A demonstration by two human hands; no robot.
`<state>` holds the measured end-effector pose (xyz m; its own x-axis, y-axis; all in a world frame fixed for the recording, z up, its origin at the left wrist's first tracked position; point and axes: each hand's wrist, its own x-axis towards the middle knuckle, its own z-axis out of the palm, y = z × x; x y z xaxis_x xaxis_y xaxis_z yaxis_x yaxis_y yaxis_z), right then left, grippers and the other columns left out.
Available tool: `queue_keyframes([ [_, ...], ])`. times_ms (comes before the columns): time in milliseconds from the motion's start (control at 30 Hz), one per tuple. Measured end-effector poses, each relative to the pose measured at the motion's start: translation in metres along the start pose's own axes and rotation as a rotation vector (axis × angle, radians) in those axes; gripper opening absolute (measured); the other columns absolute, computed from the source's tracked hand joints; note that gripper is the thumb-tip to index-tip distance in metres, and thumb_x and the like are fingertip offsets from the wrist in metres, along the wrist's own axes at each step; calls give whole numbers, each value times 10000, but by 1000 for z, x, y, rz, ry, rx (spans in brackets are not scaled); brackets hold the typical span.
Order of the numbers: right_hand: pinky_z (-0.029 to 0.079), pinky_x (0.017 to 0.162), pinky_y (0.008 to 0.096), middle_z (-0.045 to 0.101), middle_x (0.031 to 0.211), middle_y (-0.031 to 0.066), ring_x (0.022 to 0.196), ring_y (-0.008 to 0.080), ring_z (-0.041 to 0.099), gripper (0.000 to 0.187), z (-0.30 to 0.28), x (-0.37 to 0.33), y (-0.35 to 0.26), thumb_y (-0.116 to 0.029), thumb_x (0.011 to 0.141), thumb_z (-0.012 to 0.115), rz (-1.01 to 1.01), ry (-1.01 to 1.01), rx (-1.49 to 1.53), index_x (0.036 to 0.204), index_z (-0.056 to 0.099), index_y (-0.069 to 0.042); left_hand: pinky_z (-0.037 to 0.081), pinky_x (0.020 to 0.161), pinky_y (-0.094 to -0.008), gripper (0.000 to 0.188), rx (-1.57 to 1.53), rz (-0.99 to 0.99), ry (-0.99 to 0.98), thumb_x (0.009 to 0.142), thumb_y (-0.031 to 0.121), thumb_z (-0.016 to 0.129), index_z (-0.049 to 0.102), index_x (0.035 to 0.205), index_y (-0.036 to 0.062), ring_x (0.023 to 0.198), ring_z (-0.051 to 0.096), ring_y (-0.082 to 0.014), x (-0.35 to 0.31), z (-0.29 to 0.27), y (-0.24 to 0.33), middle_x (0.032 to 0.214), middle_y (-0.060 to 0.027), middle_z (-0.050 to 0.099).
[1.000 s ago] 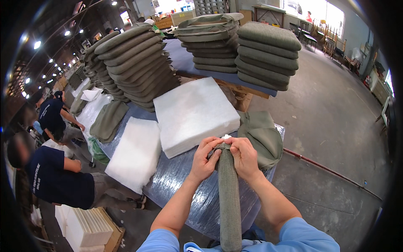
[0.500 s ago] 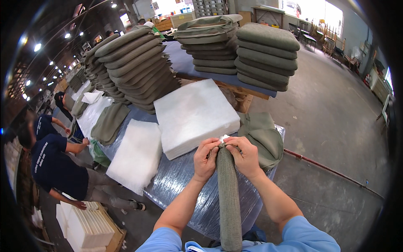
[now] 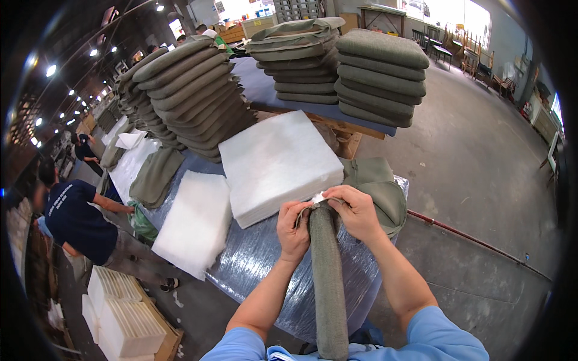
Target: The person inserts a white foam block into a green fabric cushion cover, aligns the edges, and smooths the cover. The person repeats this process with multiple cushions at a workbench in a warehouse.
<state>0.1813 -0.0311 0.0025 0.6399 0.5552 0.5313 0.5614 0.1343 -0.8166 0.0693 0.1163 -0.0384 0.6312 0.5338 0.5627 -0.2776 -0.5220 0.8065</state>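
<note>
A grey-green fabric cushion (image 3: 328, 283) stands on its narrow edge in front of my body. A tuft of white batting (image 3: 318, 197) shows at its far end, where the cover opens. My left hand (image 3: 293, 231) pinches the left edge of that opening. On the other side, my right hand (image 3: 356, 212) grips the right edge of the cover, fingers closed near the batting. Just beyond my hands lies a stack of square white batting sheets (image 3: 280, 159). Behind my right hand rests a loose green cover (image 3: 379, 191).
Plastic film covers the table (image 3: 259, 277). More white batting (image 3: 195, 222) hangs over its left edge. Tall cushion stacks (image 3: 192, 96) stand at far left and a shorter stack (image 3: 382, 75) at far right. A co-worker (image 3: 84, 216) stands left, near stacked foam pads (image 3: 129, 328).
My right hand has risen slightly and drawn the cover's edge to the right, away from my left hand. The co-worker at left has shifted posture.
</note>
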Motion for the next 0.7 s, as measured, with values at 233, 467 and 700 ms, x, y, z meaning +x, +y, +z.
queue_keyframes([
  [233,468,695,364,601,851,143,739,252,558,247,40,12,7,-185,1061,608,147,314,-67,947,601,34,474,850,-262,163,-229,-85,-75,1056,167,658,711,1096,18,922,595,-119,4,5,-7,975,-19,645],
  [467,382,566,395,431,568,114,576,165,366,585,57,39,19,-393,1051,644,481,404,27,688,503,43,435,700,-269,235,-279,-235,-63,1078,230,633,644,964,24,753,505,-97,25,16,-12,757,-4,556],
  [700,351,529,391,385,552,95,555,149,339,603,75,29,23,-389,1045,660,437,541,39,655,497,41,378,638,-240,255,-195,-198,-182,1102,178,582,566,886,44,728,435,-44,44,8,-14,763,59,520],
])
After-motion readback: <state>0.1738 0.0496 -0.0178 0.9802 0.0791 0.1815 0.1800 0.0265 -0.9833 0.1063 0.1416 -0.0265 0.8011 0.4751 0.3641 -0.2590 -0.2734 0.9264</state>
